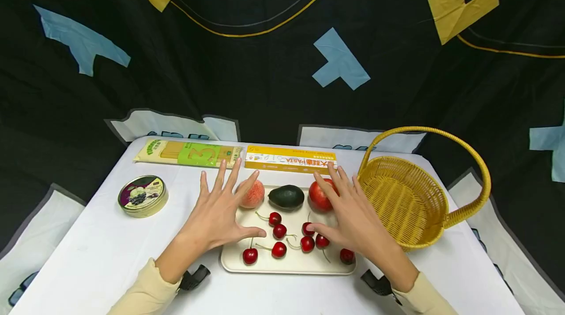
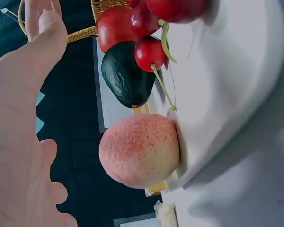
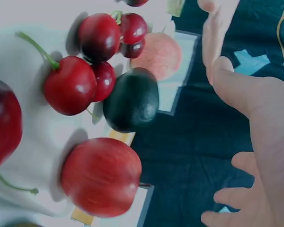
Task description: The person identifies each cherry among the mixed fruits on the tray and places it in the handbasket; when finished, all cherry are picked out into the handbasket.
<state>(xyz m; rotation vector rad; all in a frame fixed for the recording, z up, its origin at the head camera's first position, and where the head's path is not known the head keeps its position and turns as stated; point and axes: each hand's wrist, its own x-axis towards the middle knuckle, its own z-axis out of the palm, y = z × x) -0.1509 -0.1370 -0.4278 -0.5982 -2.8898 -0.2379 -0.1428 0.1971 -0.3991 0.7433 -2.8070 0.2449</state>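
Evidently nothing is gripped: the left hand [image 1: 217,214] and the right hand [image 1: 359,220] hang with fingers spread over a shallow cream rectangular tray [image 1: 300,267], whose raised rim presumably stops round things rolling across the white tabletop [image 1: 101,251]. Along the tray's far side sit a fuzzy pink peach [image 1: 253,196] at left, a dark-green avocado [image 1: 287,197], and a round red fruit [image 1: 318,199] at right; nearer lie glossy dark-red cherries [image 1: 279,250], several with thin green stems.
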